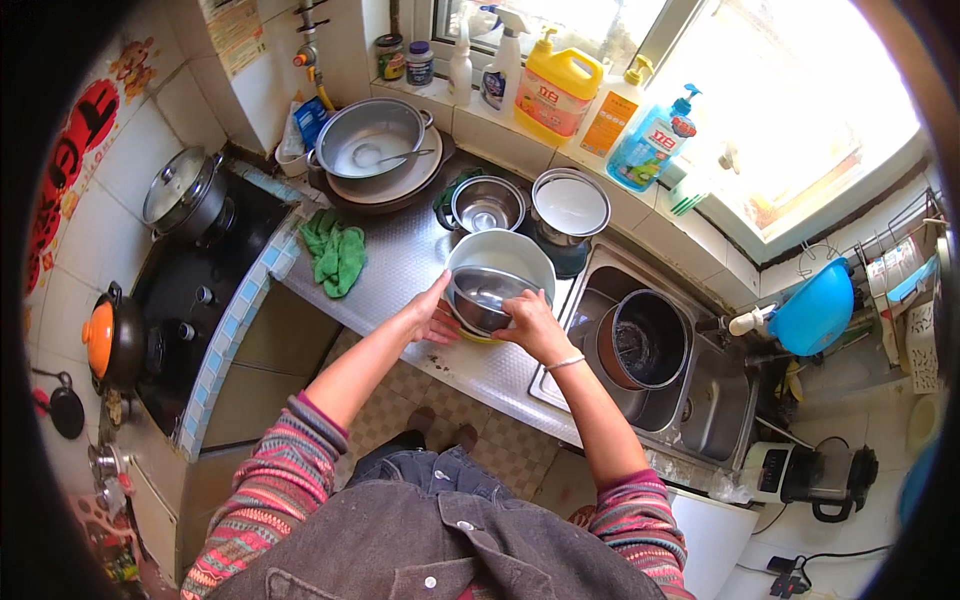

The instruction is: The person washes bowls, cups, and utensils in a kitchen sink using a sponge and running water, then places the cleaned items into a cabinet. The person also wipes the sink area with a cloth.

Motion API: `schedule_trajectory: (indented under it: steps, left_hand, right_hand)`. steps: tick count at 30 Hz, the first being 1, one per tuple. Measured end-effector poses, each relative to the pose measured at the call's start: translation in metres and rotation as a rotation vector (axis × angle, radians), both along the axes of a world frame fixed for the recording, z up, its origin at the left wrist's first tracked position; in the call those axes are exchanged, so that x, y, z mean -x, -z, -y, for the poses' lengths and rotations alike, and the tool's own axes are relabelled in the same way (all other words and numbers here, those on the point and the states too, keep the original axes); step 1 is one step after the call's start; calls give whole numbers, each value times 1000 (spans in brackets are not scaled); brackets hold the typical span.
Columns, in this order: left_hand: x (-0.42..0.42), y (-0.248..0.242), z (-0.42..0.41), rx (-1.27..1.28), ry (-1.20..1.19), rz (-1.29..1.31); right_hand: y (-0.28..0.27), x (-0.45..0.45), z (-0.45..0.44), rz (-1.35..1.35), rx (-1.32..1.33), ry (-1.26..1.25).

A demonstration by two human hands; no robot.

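A steel bowl (486,300) tilts at the near side of a larger pale basin (538,262) on the metal worktop. My right hand (534,324) grips the steel bowl's right rim, its fingertips over the edge. Cupping the left side is my left hand (431,311), thumb up by the rim and fingers spread low along the outside. A yellow edge (480,339) shows beneath the steel bowl; what it belongs to is hidden. Just behind the basin stand a small steel pot (487,202) and a pot topped with a white bowl (571,204).
To the right, a dark pot (651,339) sits in the double sink (712,409). A green cloth (334,253) and a large grey pot (369,135) lie left. Bottles, including a yellow jug (556,88), line the sill. The black stove (225,240) is far left.
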State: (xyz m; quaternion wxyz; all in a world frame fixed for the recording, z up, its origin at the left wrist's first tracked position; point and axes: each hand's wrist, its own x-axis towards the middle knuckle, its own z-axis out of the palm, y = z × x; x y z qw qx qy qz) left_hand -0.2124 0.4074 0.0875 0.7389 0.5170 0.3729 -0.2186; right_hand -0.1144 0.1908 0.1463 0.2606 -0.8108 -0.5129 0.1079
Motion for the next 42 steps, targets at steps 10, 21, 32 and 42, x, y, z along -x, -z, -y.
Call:
schedule_trajectory:
  steps: [10,21,32,42]
  left_hand:
    - [-59,28,-37,-46,430,-210]
    - [-65,-5,-18,24,144,-189]
    - [-52,-101,90,-238,135,388]
    - [-117,-110,188,-974,-81,1189]
  right_hand:
    - [-72,59,106,-355,-509,731]
    - [36,71,191,-814,-1278,1171]
    - [42,78,240,-881,-1341,1157]
    - [26,80,287,-1017,-1502,1074]
